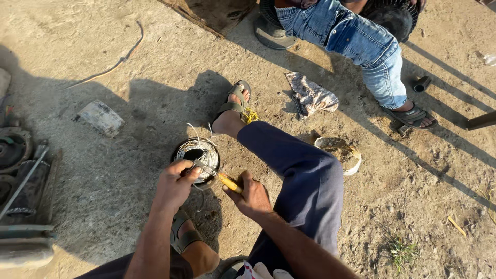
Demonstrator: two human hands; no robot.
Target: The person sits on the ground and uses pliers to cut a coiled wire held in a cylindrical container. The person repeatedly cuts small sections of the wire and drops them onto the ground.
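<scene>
A round metal part wound with pale wire [199, 153] stands on the sandy ground between my feet. My left hand [173, 183] rests on its near rim, fingers pinching the wire. My right hand [251, 195] grips a yellow-handled screwdriver [227, 182]. The screwdriver's metal shaft reaches left, across the rim of the winding, toward my left fingers. My right leg in dark blue trousers [302, 178] stretches out beside the part, with its sandalled foot [235, 106] beyond it.
Another person in blue jeans [361, 44] sits at the top, one sandalled foot [413, 116] on the ground. A crumpled rag [312, 95] and a coil of tape [341, 152] lie near. Dark machine parts [20, 170] lie at the left edge, a flat block [101, 118] nearby.
</scene>
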